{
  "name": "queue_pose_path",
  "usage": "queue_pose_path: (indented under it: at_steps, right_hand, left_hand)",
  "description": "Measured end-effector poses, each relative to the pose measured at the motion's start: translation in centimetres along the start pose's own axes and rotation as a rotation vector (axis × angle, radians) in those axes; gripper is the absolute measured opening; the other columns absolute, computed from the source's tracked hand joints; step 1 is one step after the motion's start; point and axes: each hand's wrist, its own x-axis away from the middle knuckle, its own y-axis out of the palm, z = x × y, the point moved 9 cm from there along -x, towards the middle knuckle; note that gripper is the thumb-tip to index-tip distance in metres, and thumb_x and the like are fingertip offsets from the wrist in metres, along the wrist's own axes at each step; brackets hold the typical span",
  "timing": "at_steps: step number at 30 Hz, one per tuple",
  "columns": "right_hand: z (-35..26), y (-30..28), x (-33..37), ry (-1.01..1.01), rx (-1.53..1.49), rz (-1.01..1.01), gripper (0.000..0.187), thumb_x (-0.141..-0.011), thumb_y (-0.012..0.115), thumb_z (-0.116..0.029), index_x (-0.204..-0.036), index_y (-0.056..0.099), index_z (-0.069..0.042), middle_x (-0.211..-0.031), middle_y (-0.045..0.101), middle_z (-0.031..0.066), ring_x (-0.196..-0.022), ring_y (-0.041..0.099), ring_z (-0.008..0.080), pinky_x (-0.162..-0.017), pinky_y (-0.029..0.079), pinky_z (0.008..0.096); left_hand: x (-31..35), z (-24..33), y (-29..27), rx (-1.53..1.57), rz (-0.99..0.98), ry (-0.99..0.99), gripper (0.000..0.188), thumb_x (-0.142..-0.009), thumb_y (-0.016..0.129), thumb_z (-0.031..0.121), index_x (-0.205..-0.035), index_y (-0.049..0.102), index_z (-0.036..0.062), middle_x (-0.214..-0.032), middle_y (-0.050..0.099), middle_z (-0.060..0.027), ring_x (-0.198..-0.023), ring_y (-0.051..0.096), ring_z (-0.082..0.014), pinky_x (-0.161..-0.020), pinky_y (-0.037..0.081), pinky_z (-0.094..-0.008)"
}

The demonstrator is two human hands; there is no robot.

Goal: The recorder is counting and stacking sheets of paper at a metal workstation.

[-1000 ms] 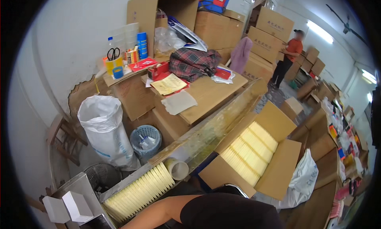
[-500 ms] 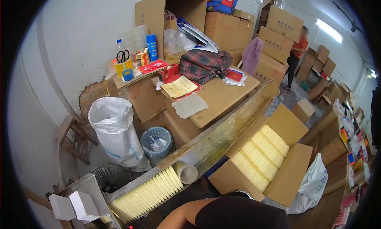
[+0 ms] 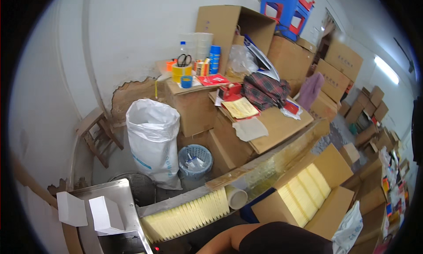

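Note:
Neither of my hands shows. Only my bare arm [image 3: 222, 244] and black sleeve [image 3: 282, 238] enter at the lower edge, and the hand is cut off by the frame. Nearest to the arm is a long row of pale yellow flat pieces [image 3: 187, 215] standing on edge in a trough. A white tube end [image 3: 236, 196] lies just right of it. To the right, an open cardboard box [image 3: 339, 205] holds stacks of the same yellow pieces [image 3: 304, 189].
Two small white boxes [image 3: 105, 214] sit on a metal machine [image 3: 121, 193] at lower left. Behind are a white sack [image 3: 152, 133], a blue basket [image 3: 195, 159], a fan [image 3: 137, 185], a wooden stool [image 3: 99, 133], and a cardboard bench [image 3: 277, 124] with a plaid bag [image 3: 263, 91].
The view has swung left, so everything has slid to the right in the picture. A person in orange at the far right has left the view. My arm sits lower in the frame.

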Motion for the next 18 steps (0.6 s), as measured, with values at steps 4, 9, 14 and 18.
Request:
queue_pose_path:
  at_steps: [4, 9, 14, 18]
  right_hand:
    - [-1.8, 0.4, -3.6, 0.173, -0.289, -0.037, 0.026, -0.084, 0.062, -0.021, -0.063, 0.058, -0.006, -0.061, 0.056, 0.0142, -0.054, 0.056, 0.0312, -0.055, 0.045, 0.0406]
    - [-7.0, -1.9, -7.9, -0.026, -0.484, -0.121, 0.03, -0.09, 0.057, -0.012, -0.061, 0.05, -0.005, -0.057, 0.049, 0.0133, -0.052, 0.052, 0.0328, -0.051, 0.04, 0.0401]
    - [-2.0, 2.2, -5.8, 0.25, -0.416, -0.141, 0.035, -0.091, 0.054, -0.014, -0.058, 0.046, -0.006, -0.052, 0.037, 0.0117, -0.045, 0.043, 0.0296, -0.046, 0.035, 0.0362]
    - [-0.5, 5.4, 0.0, 0.331, -0.597, -0.094, 0.038, -0.094, 0.054, -0.036, -0.071, 0.048, -0.006, -0.061, 0.041, 0.0032, -0.053, 0.044, 0.0168, -0.049, 0.034, 0.0324]
  left_hand:
    - [-0.8, -0.5, 2.2, 0.127, 0.024, -0.051, 0.071, -0.087, 0.06, 0.045, -0.143, 0.037, 0.0076, -0.142, 0.035, -0.0265, -0.126, 0.041, -0.0402, -0.103, 0.035, -0.0545]
    - [0.8, -1.3, 4.7, 0.26, 0.115, -0.219, 0.069, -0.087, 0.06, 0.039, -0.143, 0.036, 0.0062, -0.142, 0.034, -0.0268, -0.126, 0.04, -0.0394, -0.104, 0.034, -0.0534]
    - [1.3, -0.8, 7.8, 0.414, 0.177, -0.319, 0.067, -0.087, 0.06, 0.034, -0.142, 0.036, 0.0047, -0.143, 0.033, -0.0271, -0.127, 0.039, -0.0386, -0.105, 0.033, -0.0523]
    - [0.4, 0.6, 10.1, 0.541, 0.174, -0.28, 0.066, -0.087, 0.06, 0.029, -0.142, 0.035, 0.0036, -0.143, 0.032, -0.0274, -0.127, 0.039, -0.038, -0.105, 0.032, -0.0514]
